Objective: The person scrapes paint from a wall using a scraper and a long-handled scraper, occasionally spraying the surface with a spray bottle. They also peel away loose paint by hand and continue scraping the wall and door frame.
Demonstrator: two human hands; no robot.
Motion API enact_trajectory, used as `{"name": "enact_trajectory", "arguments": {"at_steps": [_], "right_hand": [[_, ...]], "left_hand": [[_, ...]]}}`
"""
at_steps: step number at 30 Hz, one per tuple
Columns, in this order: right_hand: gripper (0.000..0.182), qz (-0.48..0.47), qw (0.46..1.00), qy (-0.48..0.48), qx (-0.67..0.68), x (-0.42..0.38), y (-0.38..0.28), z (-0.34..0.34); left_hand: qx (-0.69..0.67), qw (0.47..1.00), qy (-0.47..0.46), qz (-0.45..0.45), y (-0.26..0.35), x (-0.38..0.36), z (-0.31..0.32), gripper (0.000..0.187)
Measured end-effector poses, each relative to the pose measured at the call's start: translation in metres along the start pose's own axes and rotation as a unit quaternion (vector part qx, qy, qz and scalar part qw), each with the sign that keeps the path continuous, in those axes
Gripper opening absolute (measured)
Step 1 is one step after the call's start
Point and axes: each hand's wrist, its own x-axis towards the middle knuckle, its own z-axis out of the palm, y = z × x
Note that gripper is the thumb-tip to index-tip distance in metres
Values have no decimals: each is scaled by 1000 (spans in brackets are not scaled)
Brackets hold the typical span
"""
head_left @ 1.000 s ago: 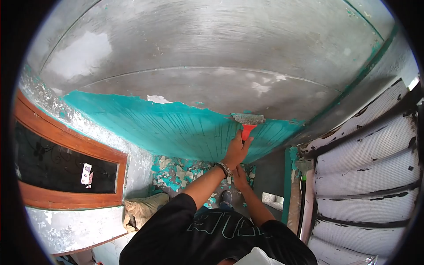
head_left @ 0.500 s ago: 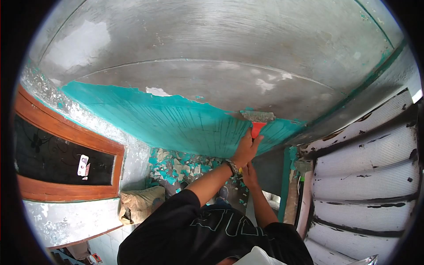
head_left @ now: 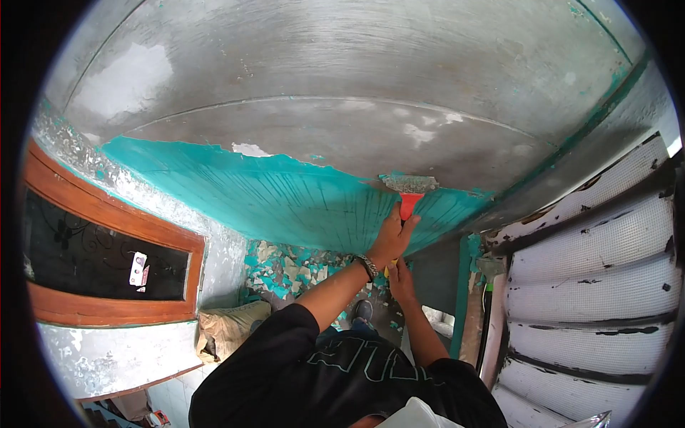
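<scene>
My left hand (head_left: 391, 239) is wrapped round a wide paint scraper (head_left: 409, 203) with a red neck and a broad, crusted blade. The blade lies against the wall, on the ragged edge between teal paint (head_left: 300, 192) and bare grey plaster (head_left: 314, 128). Just below my left wrist, which wears a bracelet, my right hand (head_left: 403, 282) is closed at a yellow piece in line with the scraper's handle. Its fingers are partly hidden.
Teal and pale paint chips (head_left: 285, 271) litter the floor around my shoes (head_left: 364, 310). A brown sack (head_left: 228, 328) stands at left, below a wood-framed window (head_left: 107, 246). On the right are white ribbed panels (head_left: 592, 285) and a teal-edged post (head_left: 464, 292).
The scraper and both hands have shifted slightly left in view, the blade staying at the paint edge. The whole view has also moved a little.
</scene>
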Motion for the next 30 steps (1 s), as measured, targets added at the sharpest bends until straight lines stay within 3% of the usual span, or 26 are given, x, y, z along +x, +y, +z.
{"name": "enact_trajectory", "arguments": {"at_steps": [7, 13, 16, 18, 19, 21, 24, 26, 30], "right_hand": [[36, 2, 1000, 15, -11, -4, -2, -2], [34, 3, 1000, 13, -10, 3, 2, -1], [35, 4, 1000, 19, -11, -6, 0, 3], [35, 2, 1000, 18, 14, -6, -2, 5], [35, 0, 1000, 5, 12, -2, 0, 2], [34, -4, 1000, -7, 9, 8, -1, -3], [35, -22, 1000, 12, 18, 12, 2, -4], [35, -1, 999, 7, 39, 6, 20, 2], [38, 18, 999, 16, 43, 1, -2, 7]], "left_hand": [[-8, 999, 38, 16, -1, -3, 7, 44], [-28, 999, -18, -13, 1, 1, 2, 52], [-9, 1000, 1, 15, -23, 0, 8, 50], [45, 991, 68, 102, -48, 2, 16, 47], [45, 992, 67, 100, -30, -1, 10, 47], [-14, 1000, 2, -11, 4, 1, 0, 48], [-30, 999, 11, 8, 12, 3, 1, 48], [-2, 1000, 4, 8, -14, 1, 7, 49], [32, 999, -8, 13, -7, 4, 9, 49]]}}
